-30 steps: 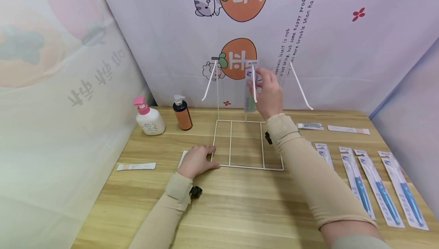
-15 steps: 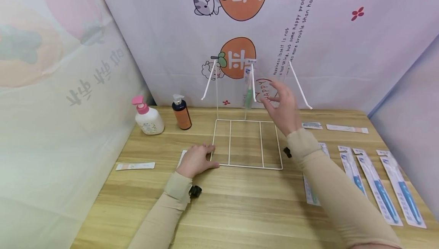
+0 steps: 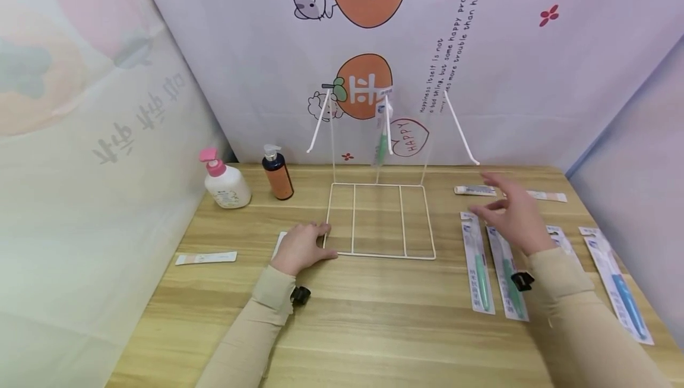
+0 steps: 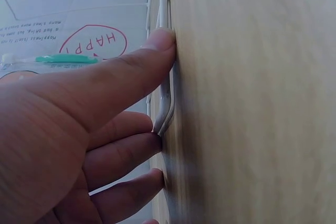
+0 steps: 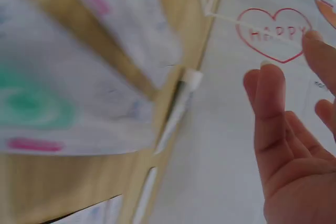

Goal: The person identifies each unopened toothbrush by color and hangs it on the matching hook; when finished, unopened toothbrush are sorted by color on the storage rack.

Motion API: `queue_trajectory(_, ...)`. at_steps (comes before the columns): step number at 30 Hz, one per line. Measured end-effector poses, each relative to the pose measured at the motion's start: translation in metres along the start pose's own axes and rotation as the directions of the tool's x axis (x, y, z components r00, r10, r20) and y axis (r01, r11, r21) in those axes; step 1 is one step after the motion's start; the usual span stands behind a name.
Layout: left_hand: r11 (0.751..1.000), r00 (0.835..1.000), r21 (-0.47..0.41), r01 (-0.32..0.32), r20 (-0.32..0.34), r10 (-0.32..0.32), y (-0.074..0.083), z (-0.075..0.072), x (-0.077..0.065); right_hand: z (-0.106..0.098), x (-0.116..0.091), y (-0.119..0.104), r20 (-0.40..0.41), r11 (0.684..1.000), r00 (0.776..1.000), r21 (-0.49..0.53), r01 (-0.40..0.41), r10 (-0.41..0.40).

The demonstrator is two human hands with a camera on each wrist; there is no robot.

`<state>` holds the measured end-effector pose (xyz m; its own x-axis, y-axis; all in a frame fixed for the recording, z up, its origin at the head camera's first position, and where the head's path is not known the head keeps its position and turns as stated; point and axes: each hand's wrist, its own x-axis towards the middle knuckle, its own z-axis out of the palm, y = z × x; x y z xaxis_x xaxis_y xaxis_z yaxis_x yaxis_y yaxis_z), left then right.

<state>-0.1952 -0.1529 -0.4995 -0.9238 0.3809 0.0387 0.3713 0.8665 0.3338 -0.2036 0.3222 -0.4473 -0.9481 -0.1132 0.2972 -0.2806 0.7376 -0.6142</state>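
Observation:
My left hand (image 3: 301,248) holds the front left corner of a white wire display rack (image 3: 392,256). In the left wrist view its thumb lies on the front wire (image 4: 166,90) and the fingertips are at the bend. A packaged green toothbrush (image 3: 382,145) hangs on the rack's middle hook. Off to the right, my right hand (image 3: 510,215) hovers with parted fingers and nothing between them. Beneath and beside it lie two packaged green toothbrushes (image 3: 479,269) and a packaged blue toothbrush (image 3: 620,287). Another pack (image 3: 561,239) is partly hidden by the right arm.
Behind the right hand lie a small tube (image 3: 472,190) and a slim sachet (image 3: 550,196). A white pump bottle (image 3: 227,188) and a dark pump bottle (image 3: 278,175) stand at the back left. Another sachet (image 3: 206,258) lies left. The outer hooks (image 3: 461,129) jut forward.
My right hand has let go of the hanging toothbrush and moved right and down to the packs on the table. The left hand has stayed at the rack's corner.

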Motion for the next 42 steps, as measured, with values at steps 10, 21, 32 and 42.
queue_trajectory(10, 1.0, 1.0, 0.003, -0.001, 0.002, 0.001, 0.0, -0.002, -0.001, 0.011, -0.028, 0.039, 0.275, 0.989, 0.958, -0.139, -0.048, 0.085)
queue_trajectory(21, 1.0, 1.0, 0.002, -0.014, 0.002, 0.014, 0.0, -0.002, -0.001, 0.02, -0.025, 0.038, 0.329, 0.979, 0.937, -0.196, -0.053, 0.116)
queue_trajectory(32, 1.0, 1.0, 0.015, 0.014, 0.013, -0.014, 0.006, -0.006, -0.002, 0.019, -0.024, 0.031, 0.276, 0.979, 0.952, -0.187, -0.083, 0.134)
queue_trajectory(42, 1.0, 1.0, 0.013, 0.016, 0.023, -0.016, 0.004, -0.004, -0.002, 0.016, -0.03, 0.018, 0.187, 0.991, 0.978, -0.114, -0.075, 0.095)
